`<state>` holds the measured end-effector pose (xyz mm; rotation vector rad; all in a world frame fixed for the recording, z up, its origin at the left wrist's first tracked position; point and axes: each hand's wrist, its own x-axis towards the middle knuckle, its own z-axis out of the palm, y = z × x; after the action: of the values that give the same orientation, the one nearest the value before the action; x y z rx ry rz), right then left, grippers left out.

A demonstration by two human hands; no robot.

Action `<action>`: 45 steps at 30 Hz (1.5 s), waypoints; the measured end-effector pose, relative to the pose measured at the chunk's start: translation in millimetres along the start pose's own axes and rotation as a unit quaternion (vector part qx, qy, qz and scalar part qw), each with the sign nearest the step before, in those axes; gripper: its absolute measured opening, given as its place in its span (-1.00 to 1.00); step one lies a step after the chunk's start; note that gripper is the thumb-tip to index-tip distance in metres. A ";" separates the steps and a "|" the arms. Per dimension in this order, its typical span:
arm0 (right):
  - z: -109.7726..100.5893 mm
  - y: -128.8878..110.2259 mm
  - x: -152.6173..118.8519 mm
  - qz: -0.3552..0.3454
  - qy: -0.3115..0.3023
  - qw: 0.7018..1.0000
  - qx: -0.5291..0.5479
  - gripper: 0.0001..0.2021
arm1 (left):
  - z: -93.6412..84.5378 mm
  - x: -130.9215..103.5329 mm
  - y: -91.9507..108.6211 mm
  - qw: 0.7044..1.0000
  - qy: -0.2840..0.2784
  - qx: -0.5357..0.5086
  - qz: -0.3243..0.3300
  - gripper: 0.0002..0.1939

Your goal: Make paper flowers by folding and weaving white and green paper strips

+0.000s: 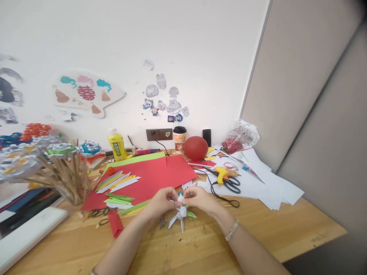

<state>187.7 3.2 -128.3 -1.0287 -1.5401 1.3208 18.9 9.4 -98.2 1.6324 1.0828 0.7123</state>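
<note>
A white folded paper figure [181, 214] with several pointed arms hangs or rests near the middle front of the wooden table. My left hand [167, 199] pinches the left side of its upper tip. From the right, my right hand [197, 197] pinches the same tip, its fingers close to those of my left hand. Something green, like a paper leaf [191, 214], sticks out at the figure's right side. A small teal piece shows between my hands, partly hidden.
Red paper sheets [149, 179] and paper strips [119, 182] lie left of centre. A yellow glue gun [222, 175], black-handled scissors [231, 185] and white paper [275, 187] are on the right. Behind stand a cup [179, 140], a red balloon [196, 148] and a yellow bottle [117, 146].
</note>
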 end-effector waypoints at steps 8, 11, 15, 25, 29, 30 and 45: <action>9.2 -11.6 -5.5 -0.094 0.102 0.958 -0.253 -0.90 | 4.5 7.2 -12.5 0.998 0.062 0.030 0.011 -0.74; 11.1 -13.0 -5.9 -0.121 0.131 0.936 -0.303 -0.88 | 6.1 8.0 -13.2 0.992 0.087 0.086 0.029 -0.81; 9.2 -11.5 -4.4 -0.119 0.149 0.939 -0.286 -0.88 | 6.1 8.2 -11.8 0.997 0.039 0.058 0.025 -0.85; -1.4 -12.7 -7.7 -0.073 0.036 0.971 -0.225 -0.90 | 14.8 0.9 -4.5 0.991 0.052 0.123 0.015 -0.89; 3.9 -16.5 -8.7 -0.116 0.080 0.943 -0.300 -0.88 | 15.8 2.3 -8.0 0.988 0.071 0.130 0.030 -0.90; 4.6 -17.3 -8.6 -0.120 0.089 0.941 -0.304 -0.87 | 14.8 3.1 -8.4 0.990 0.068 0.117 0.030 -0.88; 11.1 -16.9 -4.1 -0.153 0.153 0.937 -0.273 -0.84 | 18.3 4.3 -6.2 0.994 0.032 -0.095 -0.038 -0.66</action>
<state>177.5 -5.9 -112.9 -1.1979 -1.7717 0.4913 34.4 6.2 -110.1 1.4082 1.0836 0.7975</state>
